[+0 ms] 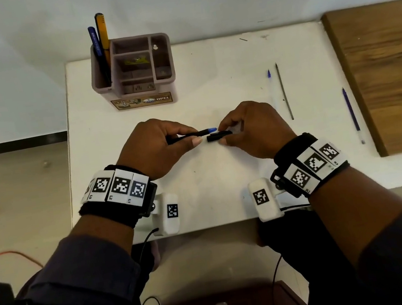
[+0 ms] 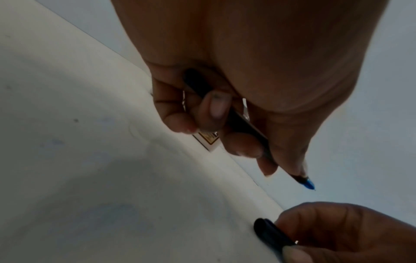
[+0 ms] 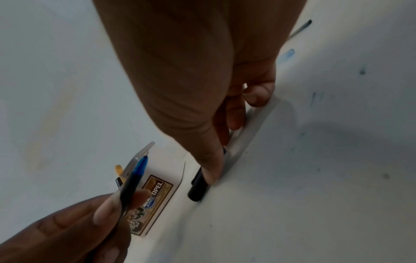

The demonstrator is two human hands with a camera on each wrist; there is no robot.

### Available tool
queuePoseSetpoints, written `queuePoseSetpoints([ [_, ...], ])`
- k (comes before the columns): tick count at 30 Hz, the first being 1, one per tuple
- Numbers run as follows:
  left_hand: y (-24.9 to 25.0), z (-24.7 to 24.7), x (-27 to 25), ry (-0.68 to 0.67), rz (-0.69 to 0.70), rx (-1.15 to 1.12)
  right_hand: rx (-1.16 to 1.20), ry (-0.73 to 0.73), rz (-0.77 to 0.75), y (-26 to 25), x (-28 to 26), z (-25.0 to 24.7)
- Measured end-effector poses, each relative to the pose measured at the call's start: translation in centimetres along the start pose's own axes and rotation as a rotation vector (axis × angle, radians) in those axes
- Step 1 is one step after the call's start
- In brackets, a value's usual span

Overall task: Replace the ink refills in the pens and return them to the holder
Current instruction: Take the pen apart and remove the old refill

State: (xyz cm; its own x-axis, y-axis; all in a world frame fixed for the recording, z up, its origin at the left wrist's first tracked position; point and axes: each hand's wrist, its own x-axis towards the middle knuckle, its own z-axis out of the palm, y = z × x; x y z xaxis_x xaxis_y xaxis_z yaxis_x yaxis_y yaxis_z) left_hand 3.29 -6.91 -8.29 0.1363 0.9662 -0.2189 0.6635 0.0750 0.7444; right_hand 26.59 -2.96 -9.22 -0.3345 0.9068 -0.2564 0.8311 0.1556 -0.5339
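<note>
While the left hand (image 1: 153, 147) grips the black pen (image 1: 192, 135) low over the bench (image 1: 226, 187), blue tip bare, the right hand (image 1: 254, 131) pinches its cap (image 1: 218, 136). Misalign these 2 and ink smears fingers, or the cap skitters away from the holder (image 1: 134, 71).

Two pens stood in the holder (image 1: 134, 84): one blue pen (image 1: 94, 41) and one yellow pen (image 1: 101, 30). Three refills lay on the table (image 1: 224, 175): a clear refill (image 1: 271, 84), a dark refill (image 1: 284, 91) and a blue refill (image 1: 352, 115).
</note>
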Motion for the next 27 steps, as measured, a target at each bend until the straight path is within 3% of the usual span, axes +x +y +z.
queuePoseSetpoints([
  [4,0.1,0.1,0.0,0.008,0.007,0.001,0.004,0.074,-0.024,-0.3,-0.3,-0.9],
  [7,0.3,0.0,0.0,0.025,0.026,-0.007,0.177,0.173,0.007,-1.3,-0.7,-1.8],
  [12,0.7,0.2,-0.2,0.047,0.109,0.024,0.289,-0.054,0.017,-2.9,-1.5,-1.4],
  [14,0.7,0.2,-0.2,0.07,0.111,0.064,0.342,-0.083,0.028,-3.0,-1.5,-1.4],
  [20,1.0,-0.1,-0.4,0.089,0.141,0.071,0.418,-0.076,0.028,-2.9,-1.4,-1.4],
  [27,0.9,-0.9,-0.5,0.054,0.191,0.03,0.441,0.028,-0.084,-2.9,-1.2,-1.4],
])
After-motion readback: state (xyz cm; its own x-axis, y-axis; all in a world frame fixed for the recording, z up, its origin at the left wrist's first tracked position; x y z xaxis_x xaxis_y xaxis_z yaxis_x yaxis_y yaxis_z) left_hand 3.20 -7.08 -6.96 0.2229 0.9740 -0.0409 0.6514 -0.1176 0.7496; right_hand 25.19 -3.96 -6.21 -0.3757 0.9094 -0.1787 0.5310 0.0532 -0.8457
